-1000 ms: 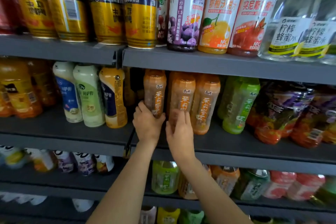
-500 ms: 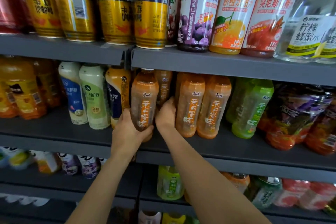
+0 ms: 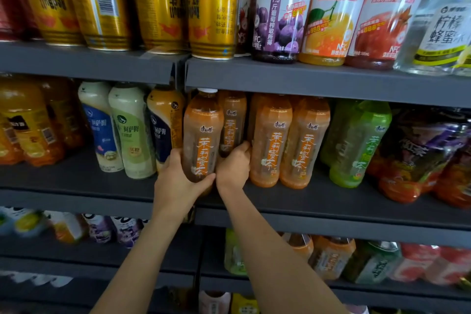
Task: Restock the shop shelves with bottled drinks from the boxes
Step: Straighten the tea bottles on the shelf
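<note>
At the centre of the frame, the left hand (image 3: pixel 178 181) curls its fingers (image 3: pixel 204 178) round the base of a clear plastic bottle of orange-brown tea with an orange label (image 3: pixel 202 135), upright at the front edge of the dark grey middle shelf (image 3: pixel 331 201). The right hand (image 3: pixel 233 168) wraps round a second matching bottle (image 3: pixel 232 122) just behind it. Two more orange tea bottles (image 3: pixel 288 140) stand just right.

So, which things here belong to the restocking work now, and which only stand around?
In the job:
- left hand gripping the front orange tea bottle
- right hand holding the orange bottle behind
- middle shelf

Just standing by:
- gold cans
- juice bottles above
- green tea bottles
- milk tea bottles
</note>
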### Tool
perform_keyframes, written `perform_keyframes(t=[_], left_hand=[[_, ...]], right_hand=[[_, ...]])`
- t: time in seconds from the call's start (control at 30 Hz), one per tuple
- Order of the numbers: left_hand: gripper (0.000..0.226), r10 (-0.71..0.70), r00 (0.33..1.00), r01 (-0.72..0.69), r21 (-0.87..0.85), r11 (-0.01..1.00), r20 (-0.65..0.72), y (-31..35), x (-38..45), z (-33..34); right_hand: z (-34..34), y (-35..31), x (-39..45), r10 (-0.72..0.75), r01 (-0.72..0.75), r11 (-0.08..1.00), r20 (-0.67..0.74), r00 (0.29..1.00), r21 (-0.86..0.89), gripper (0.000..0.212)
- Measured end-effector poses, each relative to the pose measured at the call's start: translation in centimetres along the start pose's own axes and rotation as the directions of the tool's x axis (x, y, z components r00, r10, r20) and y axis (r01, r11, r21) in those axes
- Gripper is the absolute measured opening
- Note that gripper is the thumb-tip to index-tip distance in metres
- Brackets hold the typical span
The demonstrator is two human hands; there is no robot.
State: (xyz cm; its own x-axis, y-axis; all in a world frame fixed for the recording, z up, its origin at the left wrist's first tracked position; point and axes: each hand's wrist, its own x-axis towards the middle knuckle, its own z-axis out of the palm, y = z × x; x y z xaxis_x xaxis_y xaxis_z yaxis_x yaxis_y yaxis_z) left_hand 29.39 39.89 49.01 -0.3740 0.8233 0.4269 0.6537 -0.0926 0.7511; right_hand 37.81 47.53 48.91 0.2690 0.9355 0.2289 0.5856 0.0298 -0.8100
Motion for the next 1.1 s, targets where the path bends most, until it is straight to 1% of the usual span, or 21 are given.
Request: perform_keyframes(t=[0.1,0.2,0.27,0.33,0.37,0.4,0.47,0.5,0.53,0.57,0.63,0.7,0.77,0.83,0.9,0.93,1.03,1.1], left_hand=[[0.059,0.007,1.0,-0.007,-0.009,1.0,0.007,-0.1,0.1,0.0],[0.059,0.009,1.0,-0.009,0.003,1.0,0.015,-0.2,0.1,0.0],[0.059,0.004,1.0,-0.004,0.002,1.0,0.011,0.0,0.2,-0.1],[0.06,-0.003,1.0,0.003,-0.011,1.0,0.013,0.3,0.1,0.1],[0.061,-0.009,1.0,0.01,-0.022,1.0,0.021,0.6,0.0,0.3],[0.061,-0.013,0.999,0.014,-0.031,0.999,0.029,0.9,-0.2,0.7],[0.062,-0.004,0.999,0.005,-0.038,0.999,0.033,1.4,-0.3,1.7],[0.063,0.004,0.999,-0.002,-0.036,0.999,0.034,1.8,-0.3,2.3],[0.063,0.008,0.999,-0.006,-0.035,0.999,0.038,2.1,-0.3,2.8],[0.064,0.009,0.999,-0.008,-0.035,0.999,0.043,2.4,-0.2,3.2],[0.066,0.014,0.999,-0.012,-0.044,0.999,0.049,2.7,-0.2,4.0],[0.067,0.01,0.999,-0.008,-0.049,0.999,0.041,2.7,-0.4,4.6],[0.068,0.005,1.0,-0.004,-0.04,0.999,0.019,2.8,-0.7,5.0],[0.068,0.006,1.0,-0.006,-0.015,1.0,-0.025,2.9,-0.9,5.4],[0.069,0.006,0.997,-0.005,0.006,1.0,-0.071,3.0,-1.1,5.7],[0.069,0.007,0.996,-0.007,0.006,1.0,-0.089,3.0,-1.2,5.9],[0.07,0.004,0.994,-0.005,-0.003,1.0,-0.11,3.0,-1.2,6.3],[0.069,-0.003,0.996,0.001,-0.019,1.0,-0.094,3.0,-0.9,6.5]], right_hand=[[0.2,0.1,0.0,0.004,-0.004,1.0,0.007,1.0,0.025,0.066],[0.0,0.5,-0.7,-0.039,0.035,0.995,0.042,0.998,0.098,0.07],[-0.9,0.8,-2.0,-0.107,0.096,0.987,0.077,0.991,0.127,0.07],[-2.4,1.3,-3.5,-0.231,0.221,0.97,0.093,0.969,0.105,0.066],[-3.4,1.6,-4.2,-0.305,0.298,0.95,0.067,0.95,0.094,0.063],[-4.5,1.8,-4.7,-0.372,0.37,0.925,0.008,0.928,0.086,0.058],[-6.7,2.2,-5.1,-0.445,0.46,0.886,-0.17,0.879,0.058,0.049],[-7.7,2.5,-5.0,-0.432,0.456,0.889,-0.258,0.864,0.039,0.046],[-8.4,3.0,-4.7,-0.391,0.421,0.907,-0.318,0.864,0.028,0.047],[-8.8,3.4,-4.4,-0.331,0.362,0.932,-0.335,0.882,0.032,0.051],[-9.1,4.0,-3.8,-0.235,0.249,0.968,-0.249,0.94,0.028,0.063],[-8.6,4.5,-3.6,-0.229,0.222,0.973,-0.184,0.956,-0.058,0.069],[-7.9,4.7,-3.5,-0.246,0.218,0.964,-0.194,0.95,-0.155,0.069],[-7.2,4.6,-3.3,-0.24,0.196,0.962,-0.248,0.939,-0.189,0.065],[-6.7,4.5,-3.2,-0.214,0.169,0.971,-0.299,0.93,-0.169,0.057],[-6.6,4.5,-3.2,-0.198,0.158,0.976,-0.303,0.932,-0.151,0.053],[-6.4,4.8,-3.3,-0.168,0.137,0.983,-0.287,0.943,-0.126,0.048],[-6.5,4.9,-3.2,-0.161,0.133,0.984,-0.279,0.947,-0.119,0.048]])
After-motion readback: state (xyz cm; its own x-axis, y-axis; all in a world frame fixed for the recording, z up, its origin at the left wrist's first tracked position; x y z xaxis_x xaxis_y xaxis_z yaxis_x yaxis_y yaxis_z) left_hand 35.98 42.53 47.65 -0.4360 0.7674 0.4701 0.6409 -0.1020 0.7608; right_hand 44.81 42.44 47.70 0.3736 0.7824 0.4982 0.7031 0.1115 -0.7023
